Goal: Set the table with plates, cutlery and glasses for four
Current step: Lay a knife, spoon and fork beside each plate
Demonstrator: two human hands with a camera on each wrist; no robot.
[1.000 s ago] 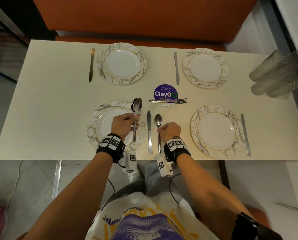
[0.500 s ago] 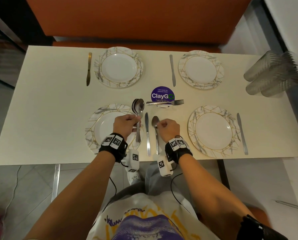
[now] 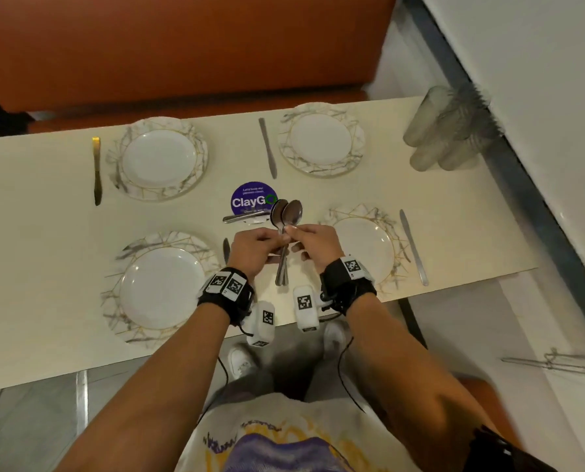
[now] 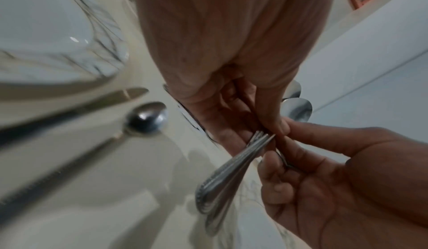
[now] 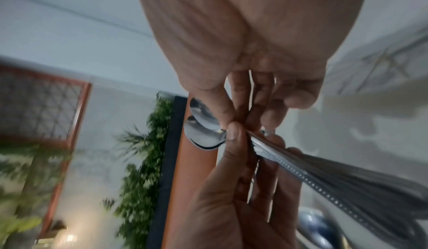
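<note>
Several spoons (image 3: 282,233) stand bunched together in the air above the near edge of the tabletop (image 3: 46,240), bowls pointing away, between the two near plates. The left hand (image 3: 255,252) grasps the bundle around the necks, and the right hand (image 3: 313,247) pinches one handle with thumb and forefinger, apparently to draw a single spoon out. How many spoons are in the bunch cannot be told for certain.

One more spoon (image 4: 144,118) already lies on the tabletop beside a knife (image 4: 76,106), next to the near left plate (image 3: 161,287). The near right plate (image 3: 366,247) has a knife (image 3: 413,247) on its right but no spoon showing. The two far plates each have only a knife on their left. Forks (image 3: 247,218) lie by the purple sticker (image 3: 252,202) at the centre, and a group of glasses (image 3: 447,131) sits at the far right corner, not yet handed out.

To do this step well, the left hand should probably loosen just enough for one handle to slide free while keeping the rest together. The freed spoon would go down parallel to the knife at the near right setting, clear of the plate rim.
</note>
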